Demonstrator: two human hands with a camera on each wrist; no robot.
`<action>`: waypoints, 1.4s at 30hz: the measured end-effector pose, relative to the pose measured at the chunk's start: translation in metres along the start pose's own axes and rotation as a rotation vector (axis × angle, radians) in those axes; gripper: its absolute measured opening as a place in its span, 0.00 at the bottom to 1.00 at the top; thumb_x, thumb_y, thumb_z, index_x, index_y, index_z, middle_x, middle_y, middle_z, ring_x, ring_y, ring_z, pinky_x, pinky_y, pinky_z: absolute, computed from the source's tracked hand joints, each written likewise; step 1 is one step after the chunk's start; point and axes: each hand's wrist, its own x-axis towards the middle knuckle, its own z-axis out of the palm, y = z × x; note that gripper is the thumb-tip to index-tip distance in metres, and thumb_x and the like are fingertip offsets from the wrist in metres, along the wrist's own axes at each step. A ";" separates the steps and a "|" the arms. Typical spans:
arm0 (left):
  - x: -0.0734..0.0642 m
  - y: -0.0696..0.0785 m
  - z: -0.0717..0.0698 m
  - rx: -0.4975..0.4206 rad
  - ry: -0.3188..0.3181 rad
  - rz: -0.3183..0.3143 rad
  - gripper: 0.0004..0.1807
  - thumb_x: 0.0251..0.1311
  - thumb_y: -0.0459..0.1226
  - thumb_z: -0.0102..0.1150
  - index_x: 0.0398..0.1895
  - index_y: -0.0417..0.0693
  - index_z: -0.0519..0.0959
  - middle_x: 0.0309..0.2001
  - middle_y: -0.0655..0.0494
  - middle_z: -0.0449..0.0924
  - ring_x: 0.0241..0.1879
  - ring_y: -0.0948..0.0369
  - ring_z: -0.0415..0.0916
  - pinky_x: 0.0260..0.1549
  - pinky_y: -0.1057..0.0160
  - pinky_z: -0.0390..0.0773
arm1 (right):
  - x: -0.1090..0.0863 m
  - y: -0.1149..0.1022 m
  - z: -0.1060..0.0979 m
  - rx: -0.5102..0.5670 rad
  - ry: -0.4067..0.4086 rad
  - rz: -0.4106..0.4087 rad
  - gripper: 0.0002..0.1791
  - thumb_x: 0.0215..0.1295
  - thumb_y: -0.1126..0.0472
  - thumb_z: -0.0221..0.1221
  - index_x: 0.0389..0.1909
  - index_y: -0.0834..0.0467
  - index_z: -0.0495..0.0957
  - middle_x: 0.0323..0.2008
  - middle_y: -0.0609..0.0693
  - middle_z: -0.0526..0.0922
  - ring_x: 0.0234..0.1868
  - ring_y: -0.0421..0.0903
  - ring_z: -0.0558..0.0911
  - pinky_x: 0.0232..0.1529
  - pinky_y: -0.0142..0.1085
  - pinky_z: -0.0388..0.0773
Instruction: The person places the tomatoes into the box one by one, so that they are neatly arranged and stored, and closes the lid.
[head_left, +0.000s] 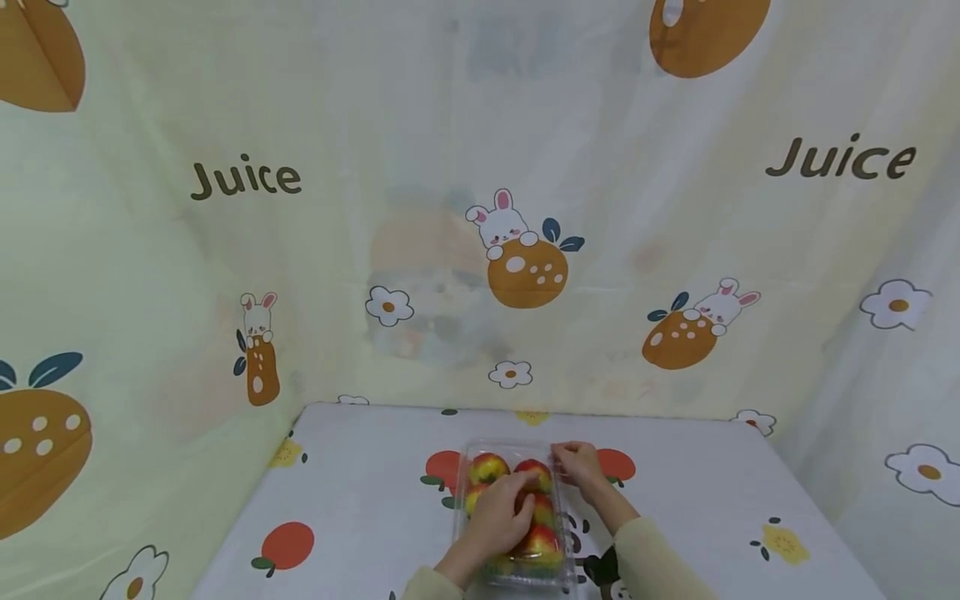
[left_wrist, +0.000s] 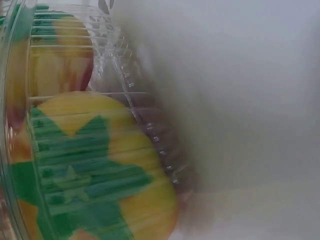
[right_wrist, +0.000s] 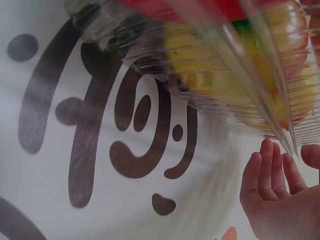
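Note:
A clear plastic clamshell box lies on the table with several red-and-yellow apples inside it. My left hand rests on top of the box, its fingers pointing toward the far right apple and its thumb apart from them. At the far right corner, my right hand pinches the edge of the box between thumb and fingers. Through the ribbed wall, the left wrist view shows yellow fruit with a green star-shaped marking; the left hand is not seen there. In the right wrist view, fingers touch the box's pointed corner.
The table has a white cloth printed with red fruit, yellow flowers and dark lettering. A pale curtain with rabbits, oranges and the word Juice hangs behind and at both sides.

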 end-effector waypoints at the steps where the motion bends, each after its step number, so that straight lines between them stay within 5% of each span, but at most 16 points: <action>1: 0.000 0.000 0.000 0.005 -0.002 0.001 0.18 0.68 0.39 0.52 0.59 0.47 0.78 0.54 0.58 0.82 0.54 0.61 0.78 0.59 0.58 0.77 | 0.000 0.000 0.000 -0.003 -0.001 0.013 0.22 0.70 0.58 0.54 0.52 0.75 0.75 0.35 0.58 0.81 0.30 0.44 0.79 0.29 0.34 0.83; 12: 0.000 0.000 0.001 0.031 -0.010 0.011 0.18 0.68 0.40 0.53 0.58 0.47 0.78 0.54 0.58 0.82 0.54 0.61 0.78 0.59 0.58 0.77 | 0.007 0.001 0.000 0.000 -0.050 0.104 0.22 0.69 0.59 0.56 0.51 0.76 0.75 0.34 0.57 0.84 0.33 0.45 0.80 0.33 0.35 0.83; 25: -0.001 0.001 0.004 0.027 0.010 0.019 0.17 0.67 0.38 0.54 0.57 0.47 0.79 0.52 0.57 0.83 0.52 0.60 0.78 0.58 0.57 0.77 | 0.003 0.004 -0.001 0.040 -0.039 0.095 0.21 0.69 0.59 0.56 0.49 0.75 0.77 0.29 0.51 0.84 0.27 0.41 0.78 0.28 0.32 0.79; 32: 0.000 -0.001 0.004 0.045 0.005 0.022 0.17 0.68 0.39 0.52 0.58 0.48 0.78 0.53 0.58 0.82 0.54 0.61 0.78 0.58 0.57 0.77 | -0.011 0.011 -0.005 0.001 -0.017 0.094 0.22 0.70 0.54 0.57 0.46 0.72 0.79 0.32 0.52 0.81 0.27 0.41 0.79 0.29 0.33 0.82; 42: -0.001 0.006 0.001 0.025 0.027 0.014 0.16 0.67 0.37 0.54 0.56 0.46 0.79 0.51 0.56 0.83 0.52 0.58 0.79 0.58 0.55 0.78 | -0.041 0.017 -0.017 -0.013 -0.091 0.033 0.14 0.65 0.60 0.59 0.37 0.70 0.81 0.29 0.52 0.85 0.29 0.45 0.84 0.32 0.39 0.87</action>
